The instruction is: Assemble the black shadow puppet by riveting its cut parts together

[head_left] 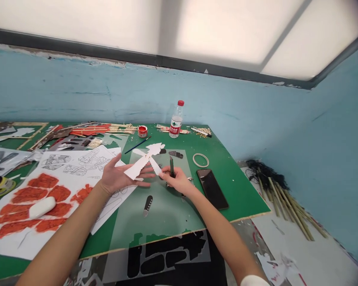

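A white paper cutout (141, 165) with jagged edges and several arms is held over the table. My right hand (179, 182) pinches the tip of its lower right arm between thumb and fingers. A slim dark tool (172, 167) stands up from that same hand; its kind is unclear. Palm up, my left hand (119, 176) has its fingers spread under and behind the cutout, not closed on it. Below both hands lies a translucent sheet (164, 218), with a small black cut piece (148, 205) and a dark striped piece (176, 154) on it.
At right lie a phone (212, 188) and a tape ring (201, 166). Behind stand a water bottle (175, 123) and a red paint jar (142, 132), near a brush (138, 145). Painted paper (14, 242) covers the left. Bamboo sticks (292, 206) lie beyond the table's right edge.
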`<state>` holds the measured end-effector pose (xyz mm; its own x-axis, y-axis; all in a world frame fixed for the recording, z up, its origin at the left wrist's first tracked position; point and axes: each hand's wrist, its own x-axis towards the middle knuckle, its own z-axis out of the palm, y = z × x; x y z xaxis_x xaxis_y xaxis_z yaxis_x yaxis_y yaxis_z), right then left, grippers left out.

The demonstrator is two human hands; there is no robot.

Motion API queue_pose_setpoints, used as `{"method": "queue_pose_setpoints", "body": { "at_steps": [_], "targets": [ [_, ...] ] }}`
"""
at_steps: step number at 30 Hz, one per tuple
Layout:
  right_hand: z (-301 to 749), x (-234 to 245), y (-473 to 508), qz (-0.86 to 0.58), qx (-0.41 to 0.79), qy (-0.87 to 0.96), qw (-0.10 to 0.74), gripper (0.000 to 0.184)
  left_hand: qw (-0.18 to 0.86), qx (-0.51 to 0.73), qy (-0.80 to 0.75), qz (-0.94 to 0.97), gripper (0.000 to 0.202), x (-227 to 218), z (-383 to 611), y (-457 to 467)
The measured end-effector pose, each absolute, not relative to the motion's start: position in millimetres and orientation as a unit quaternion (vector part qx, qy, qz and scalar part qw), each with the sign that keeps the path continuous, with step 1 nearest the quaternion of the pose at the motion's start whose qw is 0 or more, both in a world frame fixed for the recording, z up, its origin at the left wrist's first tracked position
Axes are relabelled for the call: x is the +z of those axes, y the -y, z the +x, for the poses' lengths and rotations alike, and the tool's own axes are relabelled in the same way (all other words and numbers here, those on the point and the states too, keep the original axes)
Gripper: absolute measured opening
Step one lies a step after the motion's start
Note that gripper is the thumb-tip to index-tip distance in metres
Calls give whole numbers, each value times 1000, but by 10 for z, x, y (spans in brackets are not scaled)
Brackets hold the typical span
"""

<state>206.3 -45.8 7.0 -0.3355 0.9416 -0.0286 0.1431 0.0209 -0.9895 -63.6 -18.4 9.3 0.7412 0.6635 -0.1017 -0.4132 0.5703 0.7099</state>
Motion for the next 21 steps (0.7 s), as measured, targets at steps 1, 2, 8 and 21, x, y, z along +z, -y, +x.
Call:
{"method": "queue_pose_setpoints", "body": {
  "at_steps": [1, 2, 8, 21],
  "targets": [
    [2076, 84, 456, -436, 540, 623, 361, 38, 859, 315, -204, 349, 90, 94, -626, 181],
    [2084, 96, 456, -429, 538, 634, 354, 37, 846, 319, -234, 358, 79, 89, -599, 181],
    [2051, 93, 456, -441, 518, 643, 353, 36, 740, 319, -407, 430, 29, 14, -268, 289],
    [2118, 225, 476, -475, 373, 718, 347, 48, 680, 358, -442, 462, 32, -127, -155, 325]
  ]
}}
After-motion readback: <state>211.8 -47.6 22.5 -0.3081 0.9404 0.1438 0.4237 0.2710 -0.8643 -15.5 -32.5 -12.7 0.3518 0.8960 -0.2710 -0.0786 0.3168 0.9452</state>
